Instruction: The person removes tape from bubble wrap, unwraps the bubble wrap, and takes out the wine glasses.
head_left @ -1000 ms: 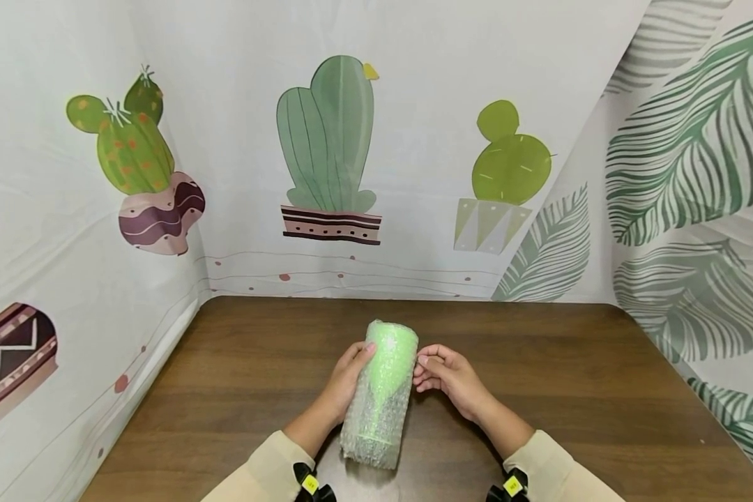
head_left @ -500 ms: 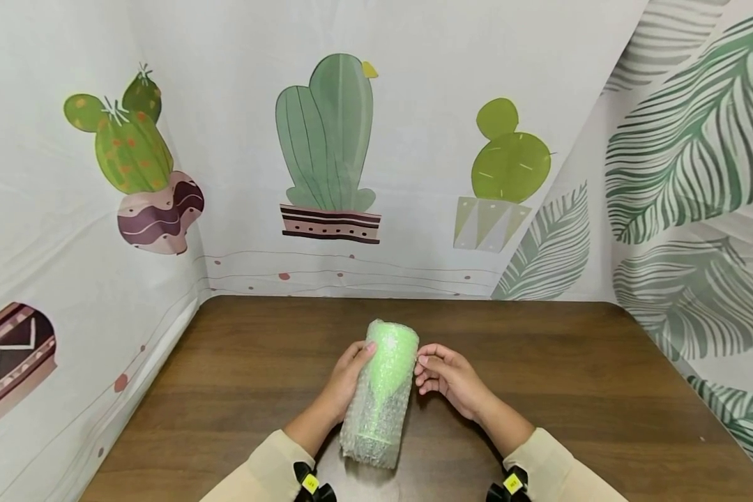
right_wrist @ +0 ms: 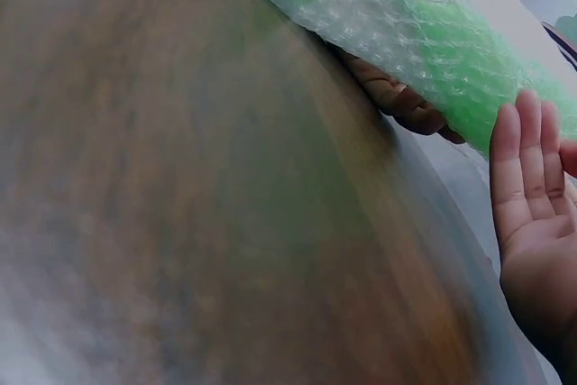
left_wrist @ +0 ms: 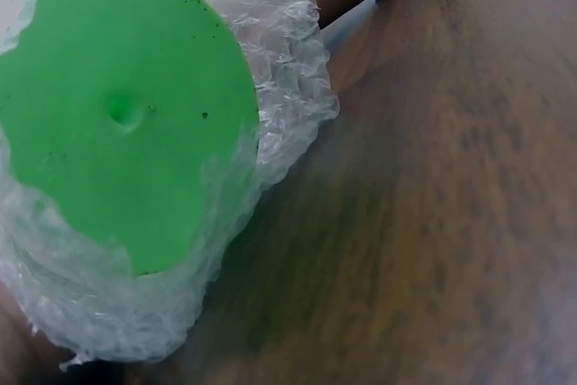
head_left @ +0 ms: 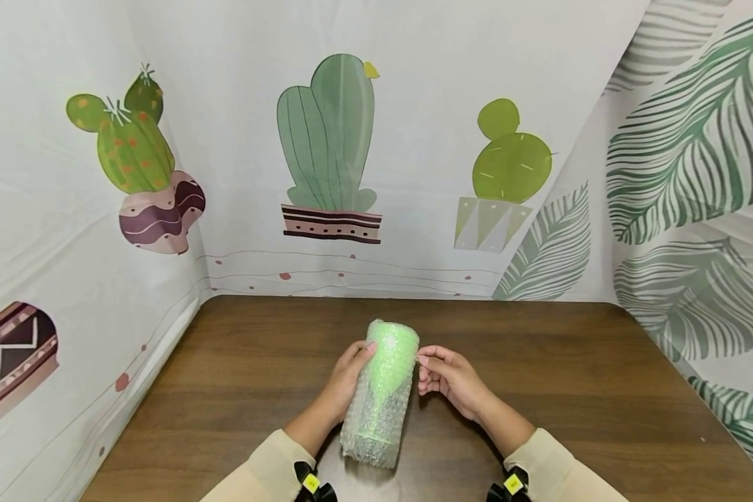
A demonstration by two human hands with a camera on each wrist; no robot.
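Observation:
A green goblet [head_left: 385, 366] shows through the bubble wrap [head_left: 359, 429] rolled around it. The wrapped goblet leans at a slant over the table. My left hand [head_left: 345, 380] grips the roll from the left, thumb on its front; its fingers [right_wrist: 419, 114] show beneath the wrap in the right wrist view. At the roll's upper right edge, my right hand [head_left: 452, 380] brings thumb and forefinger together in a pinch on the wrap's edge. The other fingers [right_wrist: 532, 169] of that hand extend alongside. In the left wrist view, the goblet's round green base [left_wrist: 126, 123] faces the camera, ringed by wrap.
A brown wooden table [head_left: 257, 335] lies under both hands. Behind it hangs a white cloth [head_left: 427, 174] printed with cacti, and a leaf-patterned cloth [head_left: 696, 174] hangs at the right. Each wrist wears a black strap [head_left: 508, 484].
The right hand has shifted very slightly to the right, its lower fingers a little farther from the wrap. The left hand and the wrapped goblet stay in place.

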